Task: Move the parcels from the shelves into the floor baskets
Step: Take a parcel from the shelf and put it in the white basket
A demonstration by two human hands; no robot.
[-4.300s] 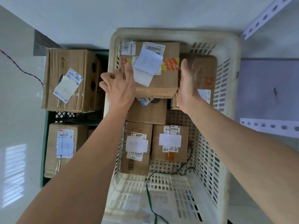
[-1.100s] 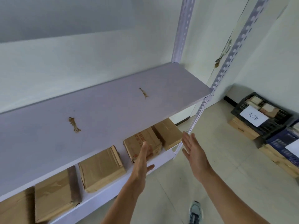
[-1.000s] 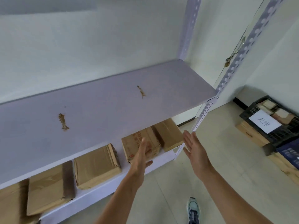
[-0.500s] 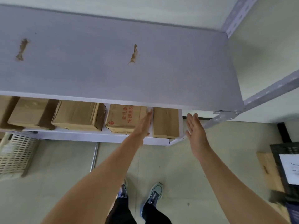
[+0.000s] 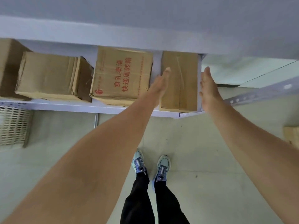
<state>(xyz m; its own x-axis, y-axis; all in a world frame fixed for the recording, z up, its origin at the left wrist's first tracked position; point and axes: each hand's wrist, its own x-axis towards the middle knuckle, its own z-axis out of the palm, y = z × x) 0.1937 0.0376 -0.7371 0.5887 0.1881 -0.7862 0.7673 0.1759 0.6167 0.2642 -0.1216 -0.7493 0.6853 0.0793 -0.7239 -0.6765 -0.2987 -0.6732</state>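
From the head camera, four brown corrugated cardboard boxes sit in a row on the white metal lower shelf (image 5: 64, 105). Only the printed box (image 5: 123, 75), third from the left, carries writing: two lines of red Chinese characters run up its top face, and the line nearer the plain box reads 快递周转箱. The other line is less sure. A small red logo sits at its front corner.

To its right stands the plain box (image 5: 179, 81), narrow and smooth, with a taped seam down the middle. It is the last in the row, at the shelf's end. Left of the printed one is a creased box (image 5: 48, 75) with a buckled, dented side, and a fourth box (image 5: 9, 67) is cut off by the frame edge.

The person's left hand (image 5: 159, 85) reaches flat-fingered into the gap between the printed and plain boxes. The right hand (image 5: 208, 89) is held flat just beside the plain box's other side. Both are released, grasping nothing — whether either palm touches the cardboard I cannot tell.

A pale upper shelf board (image 5: 145, 21) overhangs the row, and a perforated steel upright (image 5: 258, 94) slants off to the right. On the tiled floor (image 5: 210, 159) stands one cream lattice-walled plastic basket (image 5: 13, 126), under the shelf's left end. Two pale blue trainers (image 5: 139, 162) and black trousers (image 5: 139, 199) show below.
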